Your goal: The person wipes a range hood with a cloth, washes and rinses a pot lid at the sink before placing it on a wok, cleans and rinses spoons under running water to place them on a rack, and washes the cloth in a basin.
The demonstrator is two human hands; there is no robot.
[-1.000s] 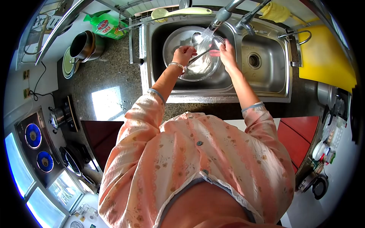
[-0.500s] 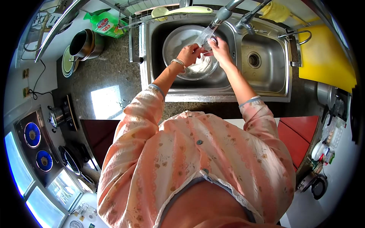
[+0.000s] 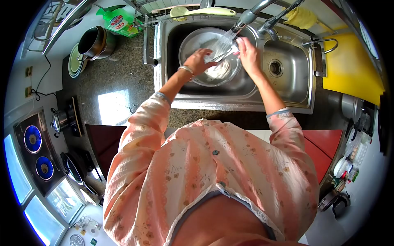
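Water runs from the faucet (image 3: 247, 17) into a round metal basin (image 3: 184, 46) in the left sink bowl. Something whitish and soft (image 3: 218, 70) lies in the basin; its kind is unclear. My right hand (image 3: 249, 55) is closed around the end of a slim, shiny metal utensil (image 3: 225, 55), which slants down to the left under the stream. Glare and water blur its shape. My left hand (image 3: 198, 62) is over the basin's left part, fingers and thumb apart, with the thumb close to the utensil's lower end.
Right of the basin is a second sink bowl (image 3: 292, 84) with a drain. A wire rack (image 3: 158, 17) with a pale green ladle (image 3: 223, 11) runs along the back. Stacked pots (image 3: 92, 43) and a green bottle (image 3: 120, 23) stand left. A yellow board (image 3: 351, 67) leans at right.
My hands have moved apart: the left has opened and shifted left, while the right has moved slightly right with the utensil. More of the utensil now shows between them.
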